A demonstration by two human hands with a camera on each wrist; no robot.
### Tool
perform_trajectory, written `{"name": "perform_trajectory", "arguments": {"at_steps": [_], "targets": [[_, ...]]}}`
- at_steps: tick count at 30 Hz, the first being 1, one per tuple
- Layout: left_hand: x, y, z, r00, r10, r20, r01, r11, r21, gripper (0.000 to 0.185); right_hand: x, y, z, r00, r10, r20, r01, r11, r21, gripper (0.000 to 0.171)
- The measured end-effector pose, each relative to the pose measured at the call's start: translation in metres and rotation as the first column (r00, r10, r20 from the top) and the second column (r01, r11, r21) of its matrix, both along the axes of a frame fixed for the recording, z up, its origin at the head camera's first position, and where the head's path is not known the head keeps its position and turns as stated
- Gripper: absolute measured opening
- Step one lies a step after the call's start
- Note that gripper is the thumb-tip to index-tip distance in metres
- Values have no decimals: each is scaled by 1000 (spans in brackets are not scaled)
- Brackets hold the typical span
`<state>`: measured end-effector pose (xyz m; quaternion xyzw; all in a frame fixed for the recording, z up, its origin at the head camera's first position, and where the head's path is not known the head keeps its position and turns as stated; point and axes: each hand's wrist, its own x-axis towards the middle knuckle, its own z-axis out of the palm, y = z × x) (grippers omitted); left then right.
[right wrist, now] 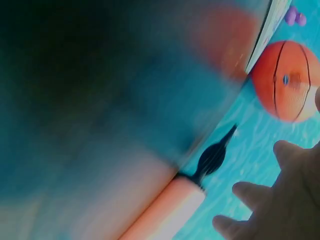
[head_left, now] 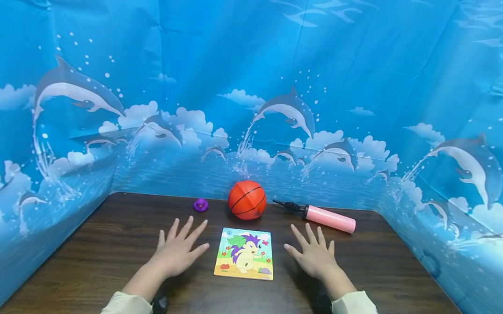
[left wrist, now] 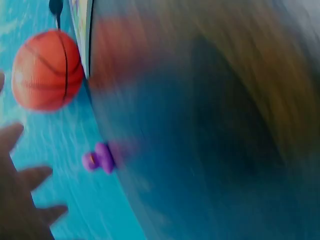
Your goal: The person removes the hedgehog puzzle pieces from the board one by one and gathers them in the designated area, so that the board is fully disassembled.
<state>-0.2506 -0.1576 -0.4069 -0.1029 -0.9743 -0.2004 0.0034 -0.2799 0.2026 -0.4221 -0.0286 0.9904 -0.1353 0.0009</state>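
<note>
- Left hand [head_left: 177,251] and right hand [head_left: 314,255] flat on table [head_left: 91,257], fingers spread, holding nothing.
- Puzzle [head_left: 244,253] between them, untouched; apparently complete, though small.
- Ball [head_left: 247,200] at 12 o'clock, pump [head_left: 327,218] at 2.

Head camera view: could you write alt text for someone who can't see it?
Two bare hands, left hand and right hand, lie open with fingers spread on a dark wooden table, either side of a square cartoon-hedgehog puzzle board. Behind it sit an orange rubber basketball, a small purple toy duck and a pink hand pump.
</note>
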Motion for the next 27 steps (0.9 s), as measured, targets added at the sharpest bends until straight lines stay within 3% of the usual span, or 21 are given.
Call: {"name": "perform_trajectory", "arguments": {"at_steps": [4, 8, 12, 14, 17, 22, 27], "targets": [[-2, 22, 0, 984, -170, 46, 171, 985, -3, 62, -15, -27, 0, 992, 123, -28, -123, 992, -12, 65], [-1, 44, -1, 939, -332, 90, 334, 943, -9, 55, -28, -60, 6, 962, 260, -81, -262, 965, -16, 49], [0, 62, -1, 890, -447, 95, 453, 890, -54, 53, -40, -96, 11, 935, 344, -84, -347, 937, -30, 38], [0, 69, 0, 871, -480, 104, 488, 868, -90, 53, -45, -112, 13, 929, 365, -53, -368, 928, -52, 36], [-1, 77, -1, 862, -487, 140, 504, 853, -135, 57, -50, -131, 17, 925, 380, 13, -377, 921, -101, 37], [-2, 81, -5, 865, -465, 191, 494, 857, -150, 65, -56, -148, 17, 919, 385, 79, -374, 918, -129, 37], [-3, 80, -2, 852, -481, 208, 513, 848, -137, 69, -60, -151, 15, 921, 380, 88, -367, 920, -137, 39]]}}
